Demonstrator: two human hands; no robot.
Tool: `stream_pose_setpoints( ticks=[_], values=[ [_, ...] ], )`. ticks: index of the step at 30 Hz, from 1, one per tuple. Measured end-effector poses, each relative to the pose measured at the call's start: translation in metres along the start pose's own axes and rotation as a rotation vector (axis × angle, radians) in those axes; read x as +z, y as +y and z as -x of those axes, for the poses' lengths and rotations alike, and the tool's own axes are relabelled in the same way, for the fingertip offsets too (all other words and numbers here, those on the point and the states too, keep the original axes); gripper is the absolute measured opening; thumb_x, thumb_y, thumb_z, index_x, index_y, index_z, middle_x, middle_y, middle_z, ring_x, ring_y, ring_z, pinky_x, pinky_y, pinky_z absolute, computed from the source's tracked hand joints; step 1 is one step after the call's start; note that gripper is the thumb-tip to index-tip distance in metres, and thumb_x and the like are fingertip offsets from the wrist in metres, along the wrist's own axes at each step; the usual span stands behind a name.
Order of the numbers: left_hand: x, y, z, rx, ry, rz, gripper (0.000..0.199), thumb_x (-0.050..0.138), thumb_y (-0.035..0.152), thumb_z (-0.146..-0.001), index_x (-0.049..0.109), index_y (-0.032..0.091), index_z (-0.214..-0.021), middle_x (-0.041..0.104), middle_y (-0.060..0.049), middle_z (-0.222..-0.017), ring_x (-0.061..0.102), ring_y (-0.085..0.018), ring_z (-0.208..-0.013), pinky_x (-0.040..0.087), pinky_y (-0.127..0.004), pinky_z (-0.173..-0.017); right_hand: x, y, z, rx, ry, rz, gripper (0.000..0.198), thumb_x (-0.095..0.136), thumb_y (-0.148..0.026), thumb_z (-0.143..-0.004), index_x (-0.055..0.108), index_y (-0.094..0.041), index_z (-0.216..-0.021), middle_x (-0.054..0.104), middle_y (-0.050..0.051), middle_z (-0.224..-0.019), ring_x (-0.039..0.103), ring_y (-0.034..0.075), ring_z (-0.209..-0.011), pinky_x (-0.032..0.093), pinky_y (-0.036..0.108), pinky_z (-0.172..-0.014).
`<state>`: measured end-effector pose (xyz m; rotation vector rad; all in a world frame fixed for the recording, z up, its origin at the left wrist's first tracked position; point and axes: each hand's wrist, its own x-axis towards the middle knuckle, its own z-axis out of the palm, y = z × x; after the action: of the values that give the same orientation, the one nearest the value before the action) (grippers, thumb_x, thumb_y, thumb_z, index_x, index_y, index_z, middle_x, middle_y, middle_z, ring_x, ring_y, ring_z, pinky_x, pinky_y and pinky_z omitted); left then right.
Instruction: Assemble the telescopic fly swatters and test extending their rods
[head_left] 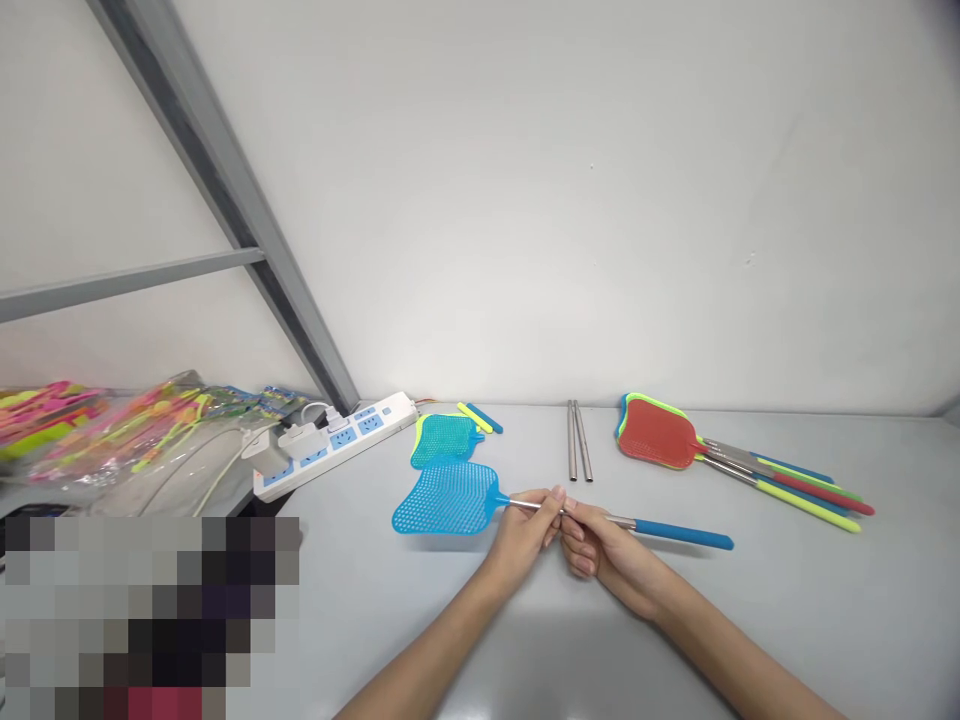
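A blue fly swatter [448, 500] with a metal rod and a blue grip [684, 535] is held level just above the table. My left hand [529, 525] closes on the rod near the swatter's head. Right beside it, my right hand [592, 540] pinches the same rod, fingers curled. Behind the held head lie loose swatter heads [444, 440], blue over yellow, with a yellow grip [475, 418] and a blue grip [485, 417] by them. Two bare metal rods [573, 445] lie farther back in the middle.
At the right rests a stack of whole fly swatters [660, 432], a red one on top. A white power strip [337, 445] with plugs lies left, near a grey metal post [255, 220]. Bagged colourful items [142, 430] fill the far left. A white wall [600, 250] stands behind.
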<state>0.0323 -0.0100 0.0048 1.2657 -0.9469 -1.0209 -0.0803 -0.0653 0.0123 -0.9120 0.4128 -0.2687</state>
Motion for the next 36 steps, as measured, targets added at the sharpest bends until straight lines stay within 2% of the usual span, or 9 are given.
stream_pose_setpoints(
  ticks=[8,13,19,26,36],
  values=[
    [-0.006,-0.001,-0.002,-0.017,-0.017,0.004,0.042,0.044,0.048,-0.073,0.042,0.017,-0.045,0.036,0.005,-0.039,0.033,-0.009,-0.042,0.025,-0.023,-0.048,-0.002,0.000,-0.002,-0.005,0.039,-0.004,0.034,0.045,-0.042,-0.077,0.038,-0.017,-0.056,0.027,-0.006,-0.046,0.027,0.007,-0.042,0.022,0.022,-0.045],
    [-0.006,0.001,-0.002,-0.053,-0.022,0.008,0.039,0.044,0.047,-0.073,0.047,0.016,-0.050,0.040,0.003,-0.043,0.036,-0.010,-0.046,0.029,-0.023,-0.053,-0.004,-0.002,-0.003,0.003,0.039,-0.050,0.033,0.046,-0.041,-0.076,0.037,-0.017,-0.054,0.027,-0.006,-0.045,0.025,0.007,-0.041,0.022,0.023,-0.046],
    [-0.006,0.004,-0.001,-0.027,-0.034,-0.020,0.037,0.044,0.044,-0.074,0.050,0.016,-0.050,0.041,0.003,-0.044,0.036,-0.010,-0.046,0.029,-0.024,-0.053,-0.005,-0.001,-0.003,-0.004,0.043,-0.044,0.034,0.046,-0.039,-0.076,0.036,-0.017,-0.052,0.025,-0.006,-0.044,0.025,0.007,-0.041,0.022,0.023,-0.046],
    [-0.009,-0.001,-0.005,-0.037,-0.064,0.057,0.040,0.043,0.042,-0.075,0.037,0.019,-0.043,0.030,0.006,-0.037,0.029,-0.009,-0.040,0.024,-0.024,-0.046,-0.003,-0.002,-0.005,-0.027,0.071,0.002,0.032,0.045,-0.035,-0.077,0.038,-0.017,-0.052,0.023,-0.007,-0.043,0.022,0.007,-0.040,0.021,0.023,-0.044],
    [-0.013,0.005,-0.007,-0.033,-0.088,0.047,0.041,0.043,0.038,-0.077,0.034,0.019,-0.041,0.030,0.005,-0.038,0.032,-0.009,-0.042,0.026,-0.025,-0.049,-0.004,-0.009,-0.003,-0.041,0.119,0.048,0.030,0.045,-0.032,-0.076,0.039,-0.017,-0.051,0.023,-0.007,-0.042,0.022,0.006,-0.039,0.018,0.023,-0.044]
  ],
)
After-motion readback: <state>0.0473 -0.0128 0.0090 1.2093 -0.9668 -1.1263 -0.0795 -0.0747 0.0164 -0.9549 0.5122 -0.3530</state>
